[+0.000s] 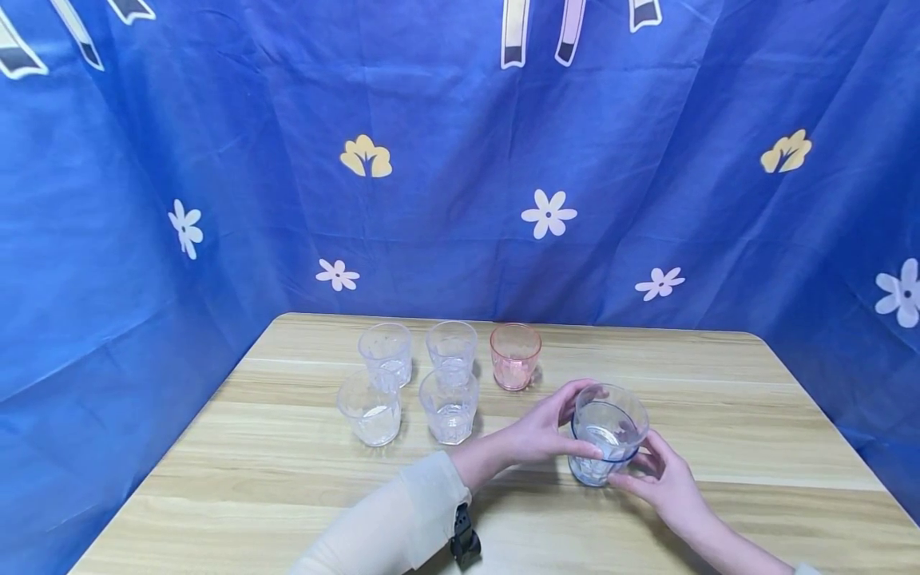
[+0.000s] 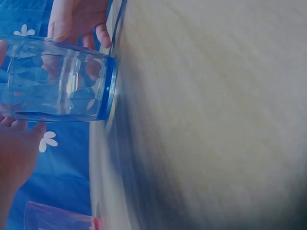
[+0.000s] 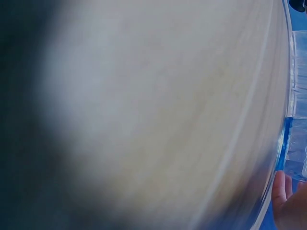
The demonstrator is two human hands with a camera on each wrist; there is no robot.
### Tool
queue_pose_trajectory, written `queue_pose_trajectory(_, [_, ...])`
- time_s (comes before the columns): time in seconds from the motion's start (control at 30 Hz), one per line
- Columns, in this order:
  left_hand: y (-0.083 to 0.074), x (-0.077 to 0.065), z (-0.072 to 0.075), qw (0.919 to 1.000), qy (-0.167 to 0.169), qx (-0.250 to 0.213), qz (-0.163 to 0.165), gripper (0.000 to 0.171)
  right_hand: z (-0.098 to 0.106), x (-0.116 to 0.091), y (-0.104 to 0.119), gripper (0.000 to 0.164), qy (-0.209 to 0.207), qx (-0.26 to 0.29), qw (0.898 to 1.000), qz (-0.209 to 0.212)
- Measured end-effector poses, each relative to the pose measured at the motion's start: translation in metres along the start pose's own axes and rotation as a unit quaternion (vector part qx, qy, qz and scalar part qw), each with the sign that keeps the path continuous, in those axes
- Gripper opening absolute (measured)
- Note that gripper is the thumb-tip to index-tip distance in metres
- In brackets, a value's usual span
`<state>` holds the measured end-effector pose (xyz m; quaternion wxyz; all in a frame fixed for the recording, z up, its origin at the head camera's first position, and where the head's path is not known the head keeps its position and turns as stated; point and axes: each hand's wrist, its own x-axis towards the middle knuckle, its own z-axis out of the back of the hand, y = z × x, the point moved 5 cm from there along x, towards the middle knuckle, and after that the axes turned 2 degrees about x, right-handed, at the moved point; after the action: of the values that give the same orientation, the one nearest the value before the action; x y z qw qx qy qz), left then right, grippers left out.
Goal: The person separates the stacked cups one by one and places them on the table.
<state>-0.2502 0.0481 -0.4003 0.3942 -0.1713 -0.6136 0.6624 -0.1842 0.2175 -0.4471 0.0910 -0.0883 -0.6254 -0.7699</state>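
A clear glass (image 1: 611,397) sits nested inside a blue-rimmed glass (image 1: 591,471), the two upright together on the right half of the table. My left hand (image 1: 535,431) grips the clear glass from the left, thumb on the near side and fingers around the far side. From the right, my right hand (image 1: 664,483) holds the blue-rimmed glass low, its thumb toward the near side. In the left wrist view the blue base (image 2: 109,88) is right at the tabletop. The right wrist view catches only part of this glass (image 3: 293,155) and fingertips (image 3: 279,189).
Left of the hands stand several clear glasses (image 1: 450,411) in two rows. A pink glass (image 1: 515,355) ends the back row. The wood-grain table (image 1: 216,471) meets a blue flowered cloth (image 1: 446,263) behind and at both sides.
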Motion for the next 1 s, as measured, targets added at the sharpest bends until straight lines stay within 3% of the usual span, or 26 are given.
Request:
queue_pose_trajectory(0.37, [-0.0023,0.0043,0.0047,0.9983,0.009,0.056,0.014,0.084,-0.0008,-0.0006,0.0005,0.073,0.01,0.014,1.0,0.009])
queue_pose_trajectory(0.7, [-0.0026,0.0016,0.0041,0.9978,0.002,0.064,-0.016,0.085,-0.0002,-0.0008,-0.0011,0.076,0.009,0.011,1.0,-0.004])
queue_pose_trajectory(1.0, [0.0008,0.0028,0.0031,0.9986,-0.015,0.05,0.003,0.084,0.0015,0.0009,-0.0023,0.071,-0.002,-0.003,1.0,0.013])
